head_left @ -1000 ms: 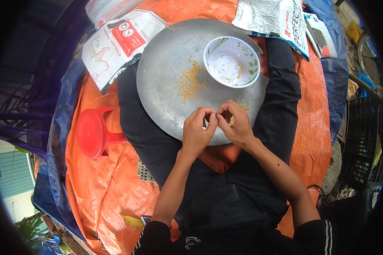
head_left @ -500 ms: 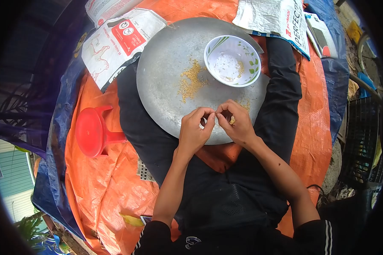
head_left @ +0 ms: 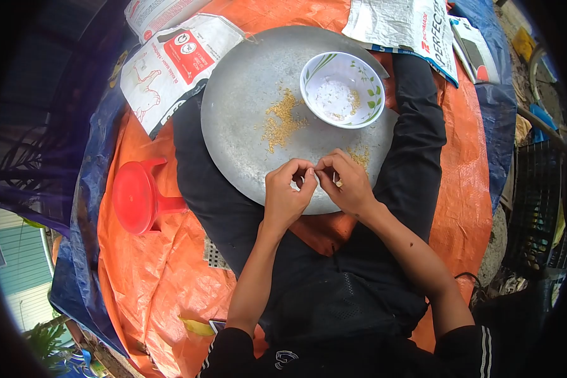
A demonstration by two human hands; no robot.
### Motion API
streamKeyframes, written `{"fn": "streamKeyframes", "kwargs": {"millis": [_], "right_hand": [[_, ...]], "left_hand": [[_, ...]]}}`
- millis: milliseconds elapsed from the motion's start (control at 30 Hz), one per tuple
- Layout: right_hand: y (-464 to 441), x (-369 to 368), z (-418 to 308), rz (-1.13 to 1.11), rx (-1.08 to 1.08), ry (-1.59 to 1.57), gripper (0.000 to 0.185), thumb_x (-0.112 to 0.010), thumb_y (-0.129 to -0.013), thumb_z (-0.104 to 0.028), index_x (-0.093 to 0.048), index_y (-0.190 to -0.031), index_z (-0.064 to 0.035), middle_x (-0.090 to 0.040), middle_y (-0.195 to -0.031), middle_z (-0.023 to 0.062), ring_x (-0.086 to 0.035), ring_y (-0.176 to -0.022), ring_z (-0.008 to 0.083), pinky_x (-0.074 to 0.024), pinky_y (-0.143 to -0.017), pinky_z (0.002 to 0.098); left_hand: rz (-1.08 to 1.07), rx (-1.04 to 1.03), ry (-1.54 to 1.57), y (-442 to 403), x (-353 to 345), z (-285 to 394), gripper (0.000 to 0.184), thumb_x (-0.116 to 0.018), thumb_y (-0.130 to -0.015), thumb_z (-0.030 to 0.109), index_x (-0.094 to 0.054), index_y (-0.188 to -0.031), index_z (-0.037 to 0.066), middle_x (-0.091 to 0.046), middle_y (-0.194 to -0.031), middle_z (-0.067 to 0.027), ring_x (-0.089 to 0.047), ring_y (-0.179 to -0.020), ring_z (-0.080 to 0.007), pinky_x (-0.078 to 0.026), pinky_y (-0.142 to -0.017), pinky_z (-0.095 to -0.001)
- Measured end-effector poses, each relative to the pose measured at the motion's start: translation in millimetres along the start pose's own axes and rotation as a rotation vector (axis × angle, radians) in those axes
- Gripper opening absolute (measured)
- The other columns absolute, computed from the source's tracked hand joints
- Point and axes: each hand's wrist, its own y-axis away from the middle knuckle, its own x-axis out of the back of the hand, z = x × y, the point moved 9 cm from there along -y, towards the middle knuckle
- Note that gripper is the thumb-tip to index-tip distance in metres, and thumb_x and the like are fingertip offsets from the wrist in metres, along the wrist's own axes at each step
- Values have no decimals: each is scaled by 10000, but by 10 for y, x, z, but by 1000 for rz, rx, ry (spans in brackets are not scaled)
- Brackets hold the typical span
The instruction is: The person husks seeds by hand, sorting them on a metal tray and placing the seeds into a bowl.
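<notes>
My left hand (head_left: 288,194) and my right hand (head_left: 348,184) meet fingertip to fingertip over the near edge of a round grey metal tray (head_left: 233,126). Each has thumb and forefinger pinched together; whatever lies between them is too small to make out. Beyond them a pile of yellow-brown grains (head_left: 282,121) is spread on the tray. A smaller patch of grains (head_left: 359,155) lies beside my right hand. On the tray's far right part stands a white bowl (head_left: 341,90) with a green leaf pattern, holding whitish bits and a few grains.
The tray rests across black-trousered legs (head_left: 416,138) on an orange tarp (head_left: 157,271). At the left is a red plastic stool (head_left: 134,197). Printed sacks lie at the far left (head_left: 179,60) and far right (head_left: 409,28). A black crate (head_left: 535,201) stands at the right edge.
Both pinched hands have shifted slightly left, staying together at the fingertips. The bowl and the grain piles look the same.
</notes>
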Motion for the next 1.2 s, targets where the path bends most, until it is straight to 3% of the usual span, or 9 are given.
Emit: {"fn": "streamKeyframes", "kwargs": {"millis": [233, 333, 633, 700, 833, 1133, 1200], "right_hand": [[-1, 22, 3, 16, -1, -19, 157, -705, -828, 24, -611, -946, -20, -606, -877, 94, -658, -688, 239, -512, -593, 337], [3, 23, -4, 35, 23, -40, 172, -700, -844, 53, -595, -961, -16, -601, -875, 77, -582, -657, 183, -461, -579, 294], [7, 13, 12, 21, -7, -32, 175, -694, -848, 46, -594, -973, -24, -607, -885, 77, -588, -666, 190, -461, -583, 297], [-3, 14, -4, 8, -16, 9, 145, -687, -847, 16, -606, -959, -29, -603, -865, 88, -664, -694, 242, -515, -595, 341], [0, -2, -10, 11, -10, 11, 142, -688, -852, 8, -603, -960, -28, -604, -867, 90, -664, -688, 246, -509, -582, 351], [47, -62, 131, 7, -160, -124, 91, -638, -909, 3, -583, -981, 3, -595, -864, 136, -624, -722, 272, -489, -643, 360], [52, -66, 168, -2, -196, -158, 84, -630, -920, -8, -588, -990, 13, -602, -869, 133, -624, -733, 244, -490, -647, 344]], "left_hand": [[9, 39, 45, 9, -22, -50, 73, -650, -874, 40, -679, -906, -18, -682, -740, -79, -606, -615, -119, -485, -590, -279], [6, 35, 41, 8, -23, -44, 77, -649, -877, 40, -680, -914, -20, -683, -742, -80, -607, -618, -119, -485, -592, -279], [-14, 20, 16, 3, -20, -8, 75, -647, -886, 40, -681, -917, -20, -687, -751, -85, -608, -616, -124, -486, -589, -278], [-16, 16, 0, 3, -20, -1, 75, -648, -883, 39, -680, -916, -20, -686, -751, -86, -607, -613, -125, -486, -585, -278], [12, -4, -21, 5, -9, 10, 67, -650, -871, 32, -669, -908, -21, -680, -749, -92, -606, -602, -136, -486, -572, -288], [25, -74, -96, -3, -62, 4, 58, -648, -859, 19, -633, -906, -13, -652, -750, -99, -582, -576, -157, -479, -551, -302], [27, -76, -100, -14, -68, 9, 57, -651, -854, 19, -634, -899, -11, -651, -751, -100, -582, -577, -160, -481, -551, -302]]}}
